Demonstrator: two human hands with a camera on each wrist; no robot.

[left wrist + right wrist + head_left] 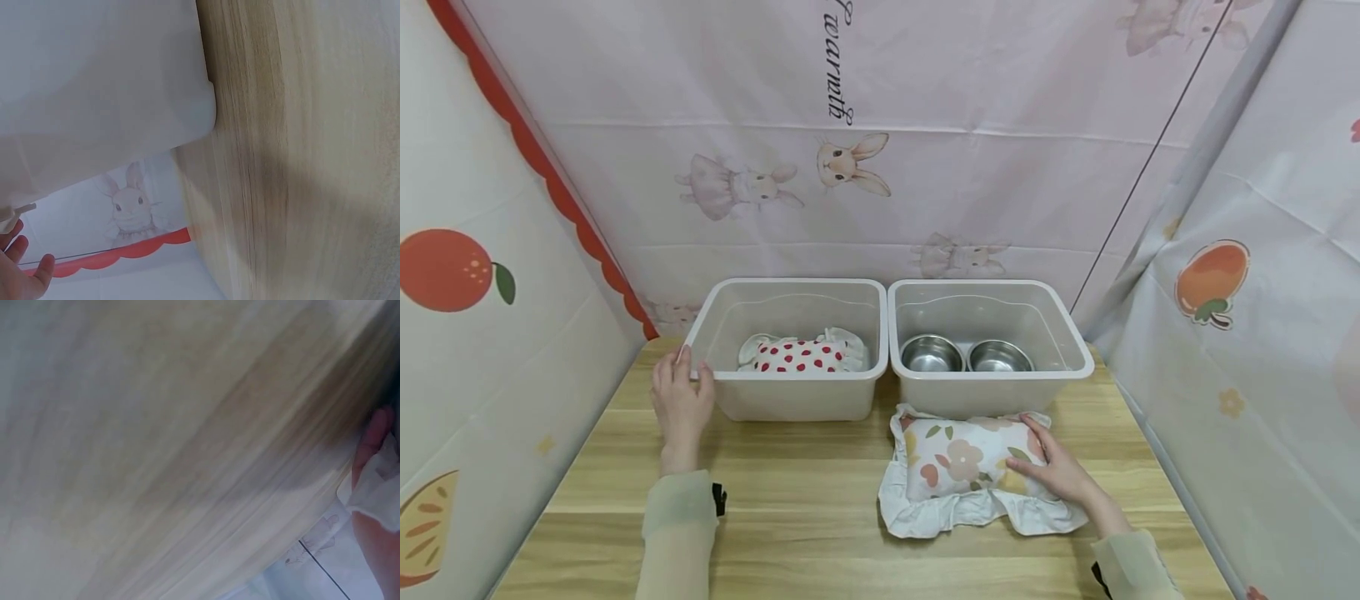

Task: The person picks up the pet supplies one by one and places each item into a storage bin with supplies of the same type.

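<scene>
A small flower-print pillow [955, 458] with a white ruffled edge lies on the table in front of the right bin. My right hand [1063, 471] grips its right end, thumb on top; in the right wrist view a finger [373, 440] shows beside the white ruffle [378, 487]. At the front left corner of the left plastic bin [797, 396], my left hand [683, 400] holds the rim between thumb and fingers. Part of that hand appears low in the left wrist view beside the bin wall [106, 81]. Inside this bin lies a small strawberry-print pillow [801, 356].
The right plastic bin [985, 387] stands beside the left one and contains two metal bowls, the left bowl [932, 354] and the right bowl [1000, 357]. Both bins stand at the back of the wooden table [797, 500], against a printed curtain [985, 175].
</scene>
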